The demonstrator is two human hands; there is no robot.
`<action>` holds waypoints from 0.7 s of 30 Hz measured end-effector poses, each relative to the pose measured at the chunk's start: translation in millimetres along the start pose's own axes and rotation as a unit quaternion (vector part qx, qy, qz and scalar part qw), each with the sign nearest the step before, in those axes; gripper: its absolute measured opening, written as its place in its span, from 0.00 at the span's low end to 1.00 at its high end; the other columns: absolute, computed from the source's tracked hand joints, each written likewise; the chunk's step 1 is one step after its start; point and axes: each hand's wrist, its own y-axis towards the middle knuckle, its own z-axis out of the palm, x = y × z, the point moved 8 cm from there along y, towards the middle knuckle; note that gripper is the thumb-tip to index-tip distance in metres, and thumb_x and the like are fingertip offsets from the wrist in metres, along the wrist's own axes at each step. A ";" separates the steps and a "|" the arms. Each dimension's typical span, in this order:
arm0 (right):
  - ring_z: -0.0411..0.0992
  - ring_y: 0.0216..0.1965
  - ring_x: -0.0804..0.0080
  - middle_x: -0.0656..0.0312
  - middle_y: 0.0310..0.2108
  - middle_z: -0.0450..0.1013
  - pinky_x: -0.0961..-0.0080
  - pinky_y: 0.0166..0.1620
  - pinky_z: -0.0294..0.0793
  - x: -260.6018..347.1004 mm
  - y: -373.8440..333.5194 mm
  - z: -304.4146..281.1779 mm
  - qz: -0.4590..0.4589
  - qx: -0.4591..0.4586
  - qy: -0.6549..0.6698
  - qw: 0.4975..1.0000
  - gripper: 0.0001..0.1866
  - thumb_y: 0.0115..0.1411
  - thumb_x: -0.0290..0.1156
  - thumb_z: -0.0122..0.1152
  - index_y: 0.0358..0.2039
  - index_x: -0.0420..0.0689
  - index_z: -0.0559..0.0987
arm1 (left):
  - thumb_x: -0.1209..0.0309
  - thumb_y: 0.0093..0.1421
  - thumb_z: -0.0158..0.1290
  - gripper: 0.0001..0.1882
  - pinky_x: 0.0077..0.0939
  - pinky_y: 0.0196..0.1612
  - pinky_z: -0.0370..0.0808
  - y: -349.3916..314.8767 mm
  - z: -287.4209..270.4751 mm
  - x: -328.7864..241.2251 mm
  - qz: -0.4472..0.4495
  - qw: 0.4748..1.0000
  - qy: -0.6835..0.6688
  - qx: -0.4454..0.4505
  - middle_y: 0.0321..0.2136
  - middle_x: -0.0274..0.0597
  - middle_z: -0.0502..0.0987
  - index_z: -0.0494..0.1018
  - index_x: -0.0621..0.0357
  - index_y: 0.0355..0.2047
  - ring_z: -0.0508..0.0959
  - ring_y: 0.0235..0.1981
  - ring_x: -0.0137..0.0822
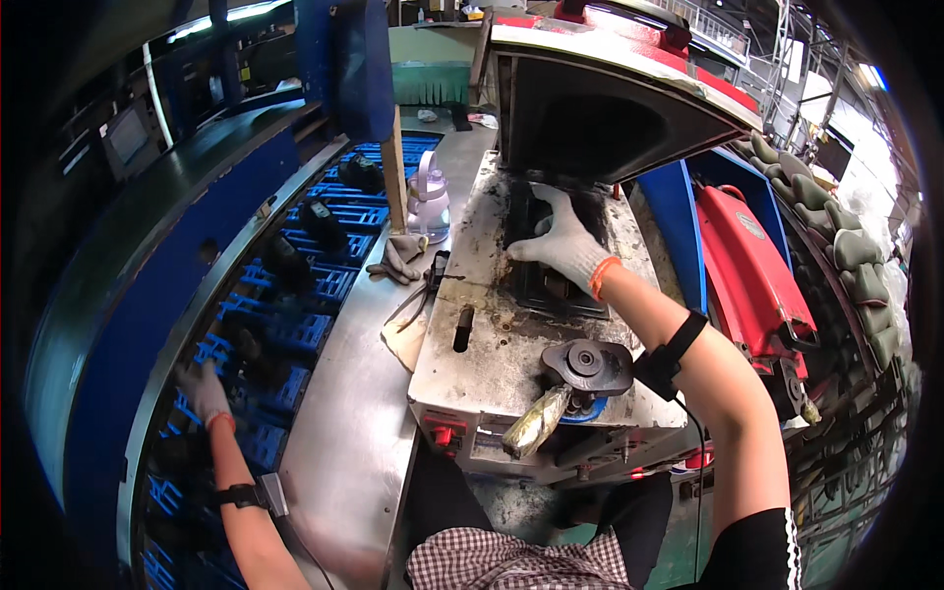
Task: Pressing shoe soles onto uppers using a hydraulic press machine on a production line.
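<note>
The right arm bends at the elbow, the right hand [570, 244] palm-down over the dark plate [531, 292] on the machine top [480, 270], thumb and fingers spread wide. The left hand [206, 393] reaches among blue racks [303, 332], its grip too dim to tell.

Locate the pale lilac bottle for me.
In the head view, the bottle stands left of centre on the metal counter, right of the wooden post and just beyond the grey work glove.
</note>
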 end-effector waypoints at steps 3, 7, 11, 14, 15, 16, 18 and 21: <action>0.72 0.34 0.73 0.60 0.39 0.68 0.75 0.36 0.78 -0.2 -3.8 -11.3 -0.005 0.015 0.029 0.999 0.55 0.50 0.33 0.82 0.73 0.45 0.57 | 0.43 0.62 0.58 0.46 0.51 0.67 0.69 -34.2 -88.7 4.4 -0.144 0.960 0.211 -0.115 0.68 0.59 0.67 0.61 0.60 0.72 0.70 0.68 0.56; 0.72 0.33 0.75 0.64 0.36 0.68 0.76 0.33 0.76 11.5 -0.3 0.5 0.020 0.068 0.047 0.996 0.51 0.53 0.34 0.81 0.72 0.42 0.59 | 0.46 0.56 0.67 0.53 0.51 0.66 0.71 -25.7 -137.1 73.0 -0.143 0.948 0.131 -0.254 0.66 0.59 0.69 0.59 0.64 0.72 0.71 0.67 0.55; 0.71 0.30 0.75 0.62 0.36 0.69 0.75 0.31 0.75 19.6 -14.7 -9.7 0.025 0.066 0.014 0.997 0.46 0.53 0.39 0.80 0.66 0.41 0.63 | 0.46 0.53 0.71 0.59 0.48 0.65 0.72 -54.2 -121.9 27.8 -0.248 0.935 0.052 -0.248 0.64 0.58 0.71 0.53 0.66 0.73 0.72 0.65 0.54; 0.73 0.35 0.74 0.61 0.39 0.70 0.75 0.34 0.77 36.0 -26.5 -2.8 -0.013 0.088 0.001 0.996 0.41 0.57 0.40 0.77 0.65 0.40 0.65 | 0.54 0.49 0.74 0.51 0.47 0.62 0.76 -57.6 -115.0 110.4 -0.370 0.890 -0.079 -0.256 0.60 0.57 0.74 0.60 0.63 0.66 0.79 0.58 0.53; 0.73 0.35 0.74 0.61 0.39 0.70 0.75 0.34 0.77 36.7 -33.0 -5.8 -0.011 0.093 -0.008 0.996 0.41 0.57 0.40 0.77 0.65 0.40 0.65 | 0.54 0.49 0.74 0.51 0.47 0.62 0.76 -61.6 -98.6 116.1 -0.378 0.888 -0.075 -0.250 0.60 0.57 0.74 0.60 0.63 0.66 0.79 0.58 0.53; 0.73 0.38 0.74 0.61 0.40 0.71 0.75 0.37 0.77 39.7 -42.2 -15.0 -0.001 0.087 -0.015 0.996 0.39 0.59 0.40 0.74 0.64 0.40 0.66 | 0.54 0.47 0.76 0.53 0.45 0.62 0.76 -68.9 -69.4 120.6 -0.442 0.856 -0.150 -0.224 0.62 0.59 0.73 0.60 0.64 0.66 0.79 0.58 0.51; 0.73 0.40 0.75 0.63 0.41 0.71 0.76 0.39 0.77 43.4 -55.3 -24.4 0.000 0.098 0.029 0.995 0.34 0.63 0.40 0.70 0.63 0.40 0.67 | 0.55 0.44 0.77 0.54 0.44 0.62 0.76 -42.7 -87.0 213.3 -0.495 0.807 -0.201 -0.252 0.63 0.60 0.71 0.61 0.66 0.65 0.79 0.59 0.48; 0.73 0.39 0.80 0.66 0.41 0.71 0.78 0.38 0.75 15.3 -71.7 -56.8 0.024 0.097 0.145 0.984 0.27 0.67 0.39 0.64 0.63 0.41 0.69 | 0.65 0.46 0.71 0.32 0.49 0.53 0.79 17.3 -95.2 253.1 -0.434 0.776 -0.438 -0.131 0.49 0.55 0.81 0.75 0.65 0.51 0.82 0.47 0.45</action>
